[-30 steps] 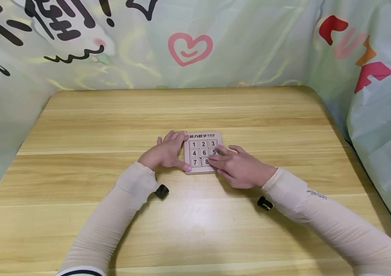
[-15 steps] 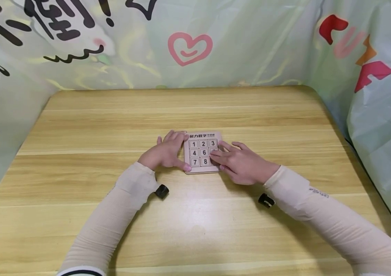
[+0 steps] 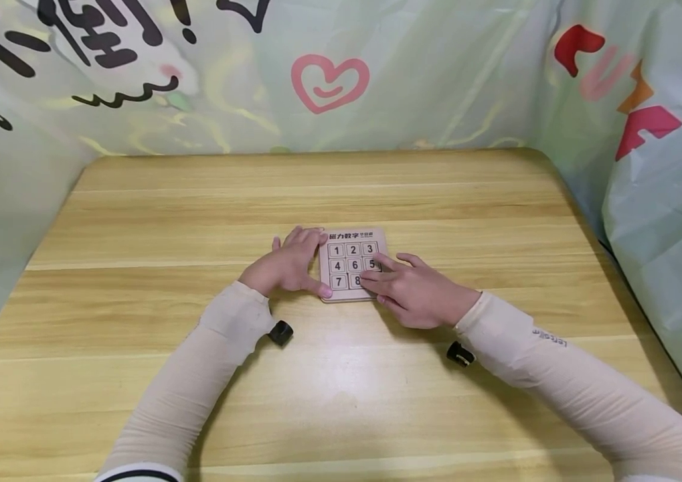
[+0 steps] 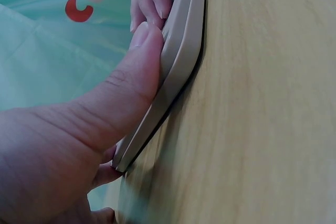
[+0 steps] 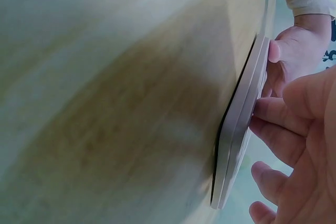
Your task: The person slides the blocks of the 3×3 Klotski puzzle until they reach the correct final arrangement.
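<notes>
A pale pink sliding number puzzle (image 3: pixel 349 235) lies flat on the wooden table, its tiles numbered in rows. My left hand (image 3: pixel 288 264) grips its left side, thumb at the near corner and fingers at the far one. In the left wrist view the thumb (image 4: pixel 123 85) presses on the puzzle's rim (image 4: pixel 181 61). Extended fingers of my right hand (image 3: pixel 415 292) touch the lower right of the puzzle, partly covering the 8 tile (image 3: pixel 355 281). The bottom right spot is hidden under them. From the right wrist, two fingertips (image 5: pixel 262 125) meet the puzzle's face (image 5: pixel 247 129).
The wooden table (image 3: pixel 316 402) stretches around the puzzle on all sides. Behind it and to the right hangs a printed pale green sheet (image 3: pixel 437 73). A small black device sits at each wrist, such as the right wrist camera (image 3: pixel 460 354).
Half a second ago my right fingers covered the 5 tile; they have moved down and left onto the 8, which sits slightly further right. The 5 shows again. My left hand stays put.
</notes>
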The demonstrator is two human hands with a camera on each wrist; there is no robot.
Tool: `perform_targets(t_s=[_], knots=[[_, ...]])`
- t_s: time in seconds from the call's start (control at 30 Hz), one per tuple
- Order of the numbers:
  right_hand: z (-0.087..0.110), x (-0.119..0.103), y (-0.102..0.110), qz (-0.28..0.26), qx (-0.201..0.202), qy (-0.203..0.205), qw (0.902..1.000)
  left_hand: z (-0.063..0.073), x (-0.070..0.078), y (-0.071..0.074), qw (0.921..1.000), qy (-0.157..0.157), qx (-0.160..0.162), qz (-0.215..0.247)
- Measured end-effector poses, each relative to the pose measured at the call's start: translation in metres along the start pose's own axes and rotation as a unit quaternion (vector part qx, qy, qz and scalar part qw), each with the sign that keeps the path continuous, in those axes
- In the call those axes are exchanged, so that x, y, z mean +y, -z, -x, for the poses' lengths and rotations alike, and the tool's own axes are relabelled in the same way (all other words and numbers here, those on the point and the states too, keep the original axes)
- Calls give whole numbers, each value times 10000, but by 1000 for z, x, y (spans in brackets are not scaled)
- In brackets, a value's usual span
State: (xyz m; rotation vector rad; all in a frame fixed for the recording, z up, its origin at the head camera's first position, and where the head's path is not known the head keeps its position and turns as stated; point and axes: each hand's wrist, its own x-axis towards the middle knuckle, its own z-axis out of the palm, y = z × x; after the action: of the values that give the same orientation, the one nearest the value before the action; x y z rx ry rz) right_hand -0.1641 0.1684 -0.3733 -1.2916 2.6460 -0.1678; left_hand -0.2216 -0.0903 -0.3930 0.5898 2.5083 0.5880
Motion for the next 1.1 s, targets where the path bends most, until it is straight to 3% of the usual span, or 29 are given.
perform_targets(t_s=[0.67, 0.93, 1.1], knots=[[-3, 0, 1, -33, -66, -13, 10000, 1, -2, 0, 10000, 16, 19, 29], [0, 7, 6, 237, 83, -383, 9990, 1, -3, -1, 10000, 20, -15, 61], [4, 3, 13, 324, 37, -99, 9994, 0, -2, 0, 10000, -33, 10, 62]])
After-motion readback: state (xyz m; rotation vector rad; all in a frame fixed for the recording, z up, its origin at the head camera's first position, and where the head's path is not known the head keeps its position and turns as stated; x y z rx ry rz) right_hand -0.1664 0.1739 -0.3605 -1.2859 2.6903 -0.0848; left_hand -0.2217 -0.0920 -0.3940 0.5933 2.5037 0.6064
